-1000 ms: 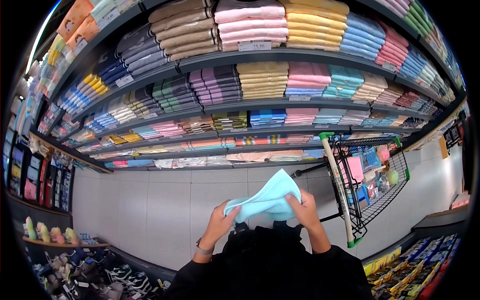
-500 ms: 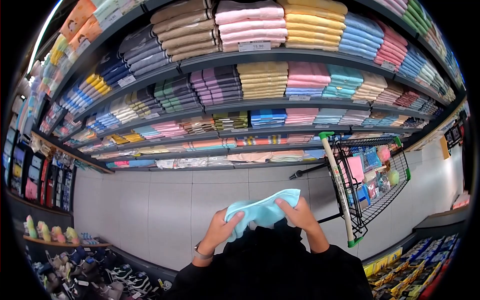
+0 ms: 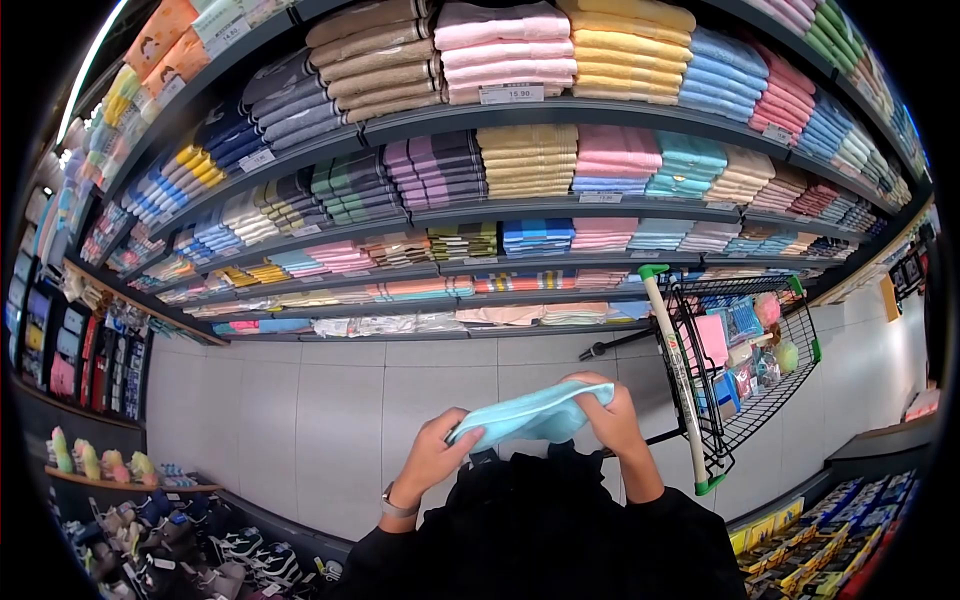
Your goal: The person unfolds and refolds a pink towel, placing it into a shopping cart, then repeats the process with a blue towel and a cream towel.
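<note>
My hands are both closed on a folded light-blue cloth [image 3: 530,412]: the left hand [image 3: 437,455] pinches its lower end with thumb on top, and the right hand [image 3: 612,415] wraps over its upper end. I judge the fold the weak point. Only the two ends are held, so a slack pinch on either side could let the layers spring open or drop the cloth onto the tiled floor [image 3: 330,400]. The shopping cart [image 3: 745,350] stands near, at 2 o'clock of the right hand, and a wide elbow could knock it. The cloth spans between the hands, at 2 o'clock from the left and 9 o'clock from the right, in front of my chest, with the towel shelves [image 3: 560,205] well apart at 12 o'clock.
</note>
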Demonstrator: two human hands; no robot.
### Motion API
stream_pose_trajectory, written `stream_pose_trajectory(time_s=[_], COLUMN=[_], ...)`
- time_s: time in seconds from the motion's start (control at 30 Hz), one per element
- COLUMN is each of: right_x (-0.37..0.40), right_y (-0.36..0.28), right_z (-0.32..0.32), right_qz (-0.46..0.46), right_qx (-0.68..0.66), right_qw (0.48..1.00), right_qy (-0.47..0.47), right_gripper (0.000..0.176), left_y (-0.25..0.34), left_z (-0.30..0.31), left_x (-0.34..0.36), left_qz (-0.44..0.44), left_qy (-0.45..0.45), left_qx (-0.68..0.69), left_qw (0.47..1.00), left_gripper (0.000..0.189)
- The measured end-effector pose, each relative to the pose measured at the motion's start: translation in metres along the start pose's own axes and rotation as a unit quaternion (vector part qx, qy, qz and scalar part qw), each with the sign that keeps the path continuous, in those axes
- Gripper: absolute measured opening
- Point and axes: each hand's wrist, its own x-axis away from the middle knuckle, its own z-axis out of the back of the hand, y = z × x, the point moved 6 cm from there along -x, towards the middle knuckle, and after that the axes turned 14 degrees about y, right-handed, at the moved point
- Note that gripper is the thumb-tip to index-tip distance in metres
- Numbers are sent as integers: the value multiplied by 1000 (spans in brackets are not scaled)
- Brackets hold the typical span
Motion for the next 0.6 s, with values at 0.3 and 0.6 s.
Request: stream_pose_trajectory(time_s=[0.3, 0.6], right_x=[-6, -12], right_y=[-11, -12], right_z=[8, 12], right_qz=[30, 61], right_qx=[0, 29], right_qw=[998, 996], right_qy=[62, 56], right_gripper=[19, 20], left_y=[-12, -13], left_z=[11, 41], left_x=[-11, -35], left_qz=[0, -95], left_qy=[37, 118], left_qx=[1, -127], left_qw=[999, 980], left_gripper=[16, 15])
